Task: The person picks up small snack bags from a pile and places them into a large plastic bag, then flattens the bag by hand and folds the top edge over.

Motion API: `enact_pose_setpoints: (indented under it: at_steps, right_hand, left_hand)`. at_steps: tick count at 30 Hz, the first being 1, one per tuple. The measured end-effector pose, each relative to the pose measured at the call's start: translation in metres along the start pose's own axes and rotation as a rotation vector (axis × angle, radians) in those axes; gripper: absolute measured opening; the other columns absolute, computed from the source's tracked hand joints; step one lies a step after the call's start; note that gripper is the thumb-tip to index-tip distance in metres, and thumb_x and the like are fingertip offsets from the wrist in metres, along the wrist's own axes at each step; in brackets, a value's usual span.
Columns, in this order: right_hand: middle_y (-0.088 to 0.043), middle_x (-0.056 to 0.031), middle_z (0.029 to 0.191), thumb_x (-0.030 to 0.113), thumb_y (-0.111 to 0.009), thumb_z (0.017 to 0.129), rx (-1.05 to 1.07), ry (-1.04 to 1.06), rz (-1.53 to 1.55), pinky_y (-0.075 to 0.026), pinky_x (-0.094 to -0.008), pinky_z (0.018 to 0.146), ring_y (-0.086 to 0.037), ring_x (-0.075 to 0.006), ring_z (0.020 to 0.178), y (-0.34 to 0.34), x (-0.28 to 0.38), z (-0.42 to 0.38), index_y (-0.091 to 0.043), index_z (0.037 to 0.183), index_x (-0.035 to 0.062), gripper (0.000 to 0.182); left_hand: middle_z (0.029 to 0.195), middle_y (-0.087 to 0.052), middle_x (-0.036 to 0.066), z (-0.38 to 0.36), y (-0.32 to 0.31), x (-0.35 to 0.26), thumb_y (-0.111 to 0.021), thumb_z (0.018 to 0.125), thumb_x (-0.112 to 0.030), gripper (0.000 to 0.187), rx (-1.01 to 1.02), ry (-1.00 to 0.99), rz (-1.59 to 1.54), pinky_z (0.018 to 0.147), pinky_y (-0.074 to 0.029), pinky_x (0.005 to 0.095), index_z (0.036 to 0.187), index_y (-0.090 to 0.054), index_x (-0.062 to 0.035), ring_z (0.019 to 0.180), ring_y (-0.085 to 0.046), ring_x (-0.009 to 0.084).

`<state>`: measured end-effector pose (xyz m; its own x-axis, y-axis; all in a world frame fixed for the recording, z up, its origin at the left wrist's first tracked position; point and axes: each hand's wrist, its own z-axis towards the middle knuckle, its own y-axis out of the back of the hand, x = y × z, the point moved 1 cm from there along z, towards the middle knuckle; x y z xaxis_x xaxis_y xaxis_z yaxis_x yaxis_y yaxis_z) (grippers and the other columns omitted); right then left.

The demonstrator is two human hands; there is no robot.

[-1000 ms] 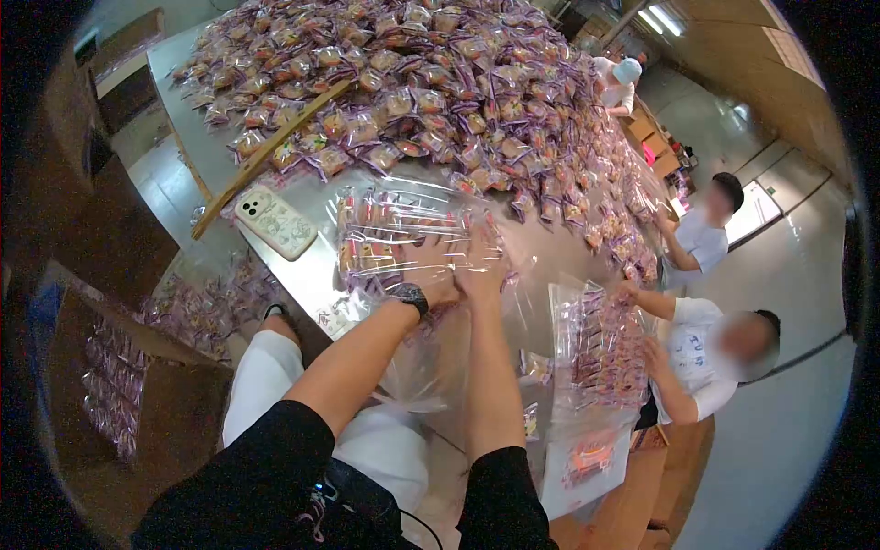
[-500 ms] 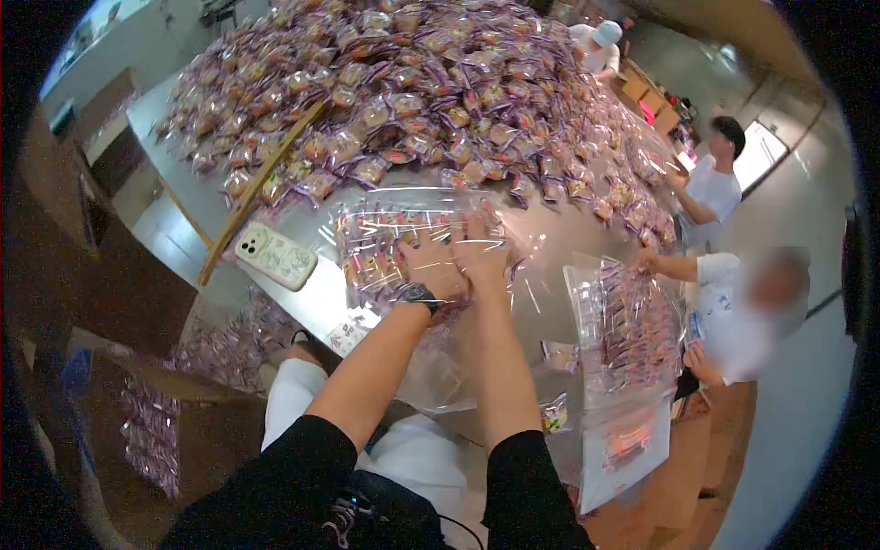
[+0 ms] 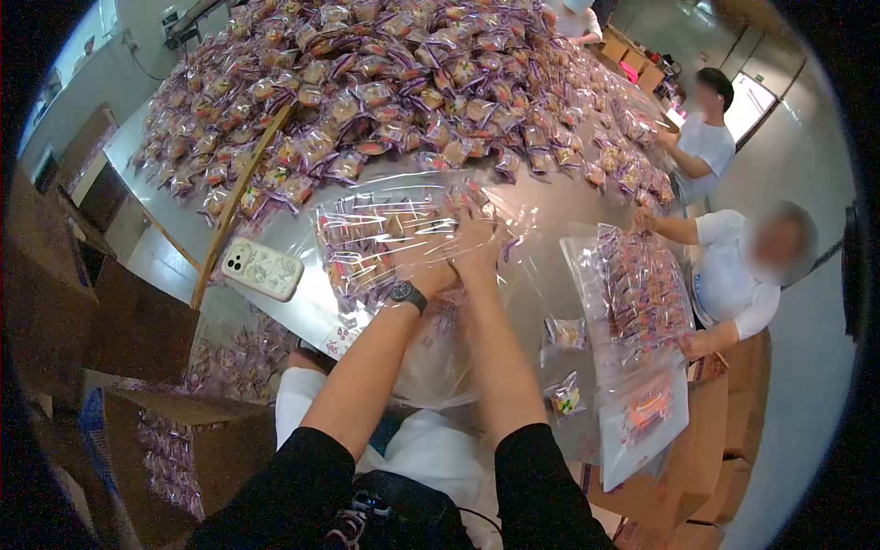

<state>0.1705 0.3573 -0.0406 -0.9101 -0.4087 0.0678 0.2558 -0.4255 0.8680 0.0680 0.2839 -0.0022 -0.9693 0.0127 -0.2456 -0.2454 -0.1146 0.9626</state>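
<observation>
A large clear plastic bag [image 3: 440, 367] lies on the metal table in front of me, with rows of small purple-edged snack packets [image 3: 362, 238] in its far part. Both my hands reach into the bag, and its shiny film lies over them. My left hand [image 3: 423, 264], below a dark wristwatch [image 3: 408, 293], rests at the near side of the rows, fingers stretched but partly lost in glare. Close beside it, my right hand [image 3: 477, 240] lies with spread fingers on the packets at the right end. Neither hand grips a packet that I can see.
A big heap of packets [image 3: 394, 82] covers the table's far side, edged by a wooden strip [image 3: 243, 202]. A phone [image 3: 263, 269] lies left. At right, a co-worker [image 3: 733, 275] handles another filled bag [image 3: 642, 293]. Two loose packets [image 3: 566, 394] lie between. Cardboard boxes [image 3: 137, 321] stand left.
The view has shifted slightly. My left hand has slid a little toward the near side of the rows; my right hand stays on the packets. The co-worker's head at right has lifted.
</observation>
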Motion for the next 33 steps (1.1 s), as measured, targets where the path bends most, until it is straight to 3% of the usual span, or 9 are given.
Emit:
enact_pose_setpoints:
  at_steps: [1,5,9,12,15,17,27,30,33]
  right_hand:
    - [-0.055,-0.0175,0.148,0.036,-0.069,0.084,0.126,-0.033,0.171,-0.029,-0.0545,0.117,-0.051,-0.0384,0.136,0.002,-0.002,0.006,-0.053,0.149,0.0109,0.071]
    - [-0.043,-0.0318,0.153,0.031,-0.064,0.086,-0.019,0.075,0.144,-0.019,-0.0566,0.125,-0.037,-0.042,0.147,0.019,-0.001,-0.012,-0.048,0.148,-0.0035,0.073]
    - [-0.043,-0.0298,0.154,0.018,-0.061,0.084,0.12,0.227,0.108,-0.022,-0.0542,0.125,-0.036,-0.0434,0.148,0.057,0.004,-0.047,-0.042,0.149,-0.0102,0.073]
    - [-0.048,-0.0282,0.151,0.01,-0.06,0.083,0.087,0.353,0.162,-0.021,-0.0532,0.126,-0.038,-0.0433,0.147,0.061,-0.002,-0.093,-0.044,0.147,-0.011,0.069]
    - [-0.046,-0.0257,0.154,0.009,-0.061,0.081,0.101,0.347,0.168,-0.019,-0.0519,0.127,-0.035,-0.0411,0.15,0.071,-0.011,-0.115,-0.043,0.149,-0.0092,0.072]
    - [-0.045,-0.0241,0.156,0.008,-0.061,0.081,0.051,0.29,0.166,-0.021,-0.0512,0.126,-0.033,-0.0398,0.151,0.078,-0.006,-0.121,-0.043,0.149,-0.0083,0.072]
    - [-0.05,-0.0194,0.151,0.008,-0.061,0.085,0.014,0.188,0.277,-0.031,-0.0499,0.121,-0.043,-0.0359,0.144,0.056,-0.006,-0.098,-0.051,0.144,-0.0001,0.06]
    - [-0.051,-0.0195,0.149,0.006,-0.061,0.084,0.024,0.166,0.315,-0.032,-0.0501,0.12,-0.043,-0.0369,0.143,0.066,-0.001,-0.097,-0.053,0.142,-0.0004,0.059]
    - [-0.057,-0.02,0.14,0.007,-0.066,0.081,-0.068,0.272,0.193,-0.035,-0.0504,0.117,-0.048,-0.0371,0.138,0.094,0.005,-0.121,-0.054,0.14,0.0009,0.061]
  left_hand:
    - [0.162,-0.038,0.014,-0.002,0.003,-0.001,-0.06,0.091,-0.047,0.067,0.034,-0.019,-0.003,0.103,-0.028,0.0789,0.153,-0.045,-0.0283,0.15,-0.031,0.0391]
    - [0.161,-0.039,0.014,-0.012,0.016,-0.003,-0.06,0.091,-0.045,0.068,0.077,-0.037,0.02,0.105,-0.028,0.0777,0.154,-0.044,-0.024,0.15,-0.034,0.0362]
    - [0.158,-0.043,0.014,-0.011,-0.021,0.017,-0.062,0.092,-0.045,0.072,-0.229,-0.043,0.09,0.112,-0.025,0.0749,0.155,-0.042,-0.0177,0.148,-0.04,0.0299]
    - [0.151,-0.051,0.018,-0.02,-0.014,0.022,-0.065,0.09,-0.041,0.07,-0.353,-0.153,0.157,0.117,-0.016,0.0748,0.148,-0.05,-0.005,0.149,-0.036,0.0355]
    - [0.154,-0.046,0.023,-0.037,-0.001,0.016,-0.069,0.087,-0.044,0.075,-0.174,-0.27,0.18,0.12,-0.016,0.0694,0.149,-0.051,-0.0057,0.151,-0.029,0.0464]
    - [0.154,-0.044,0.025,-0.039,-0.021,0.022,-0.07,0.088,-0.044,0.074,-0.267,-0.29,0.205,0.124,-0.015,0.0641,0.148,-0.05,-0.0057,0.151,-0.027,0.0486]
    - [0.154,-0.044,0.028,-0.048,0.009,0.014,-0.059,0.092,-0.04,0.072,0.125,-0.205,-0.007,0.126,-0.019,0.0552,0.147,-0.046,0.0037,0.15,-0.033,0.0418]
    - [0.153,-0.046,0.025,-0.049,0.004,0.02,-0.06,0.089,-0.039,0.071,-0.174,-0.385,0.166,0.126,-0.019,0.0548,0.148,-0.047,0.0006,0.148,-0.037,0.0402]
    - [0.151,-0.048,0.023,-0.043,-0.019,0.031,-0.066,0.086,-0.038,0.072,-0.055,-0.286,0.147,0.123,-0.025,0.0563,0.148,-0.048,-0.0067,0.146,-0.04,0.0382]
